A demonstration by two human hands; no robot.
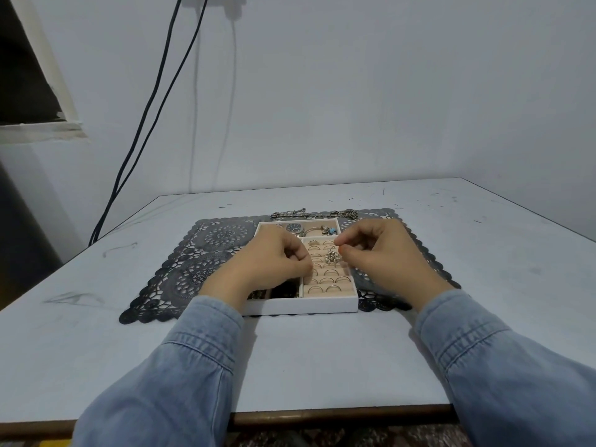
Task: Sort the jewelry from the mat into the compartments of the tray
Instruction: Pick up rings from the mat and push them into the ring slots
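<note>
Denim sleeves [200,350] cover both forearms, which reach over a pale table [483,259] to a white rectangular tray lined in beige velvet [300,307]. The tray rests on a dark openwork lace-pattern mat [206,250]. The left hand [274,256] lies over the tray's left half with fingers curled under, hiding that side almost wholly; whether it grips anything cannot be told. Dark objects [285,290] show beside its wrist, too dim to identify. The right hand [380,250] hovers above the slotted ring compartment, thumb and forefinger tips drawn close; anything between them is too small to make out. Thin metal rings [325,280] stand in the slots, with an ornate silver flower-shaped piece [332,258] among them. The far compartment holds a round-faced wristwatch [294,228], its dial too small to read, and a bangle with blue beads [326,230], both partly hidden by the hands. A silver link chain [309,214] lies on the mat just behind the tray.
</note>
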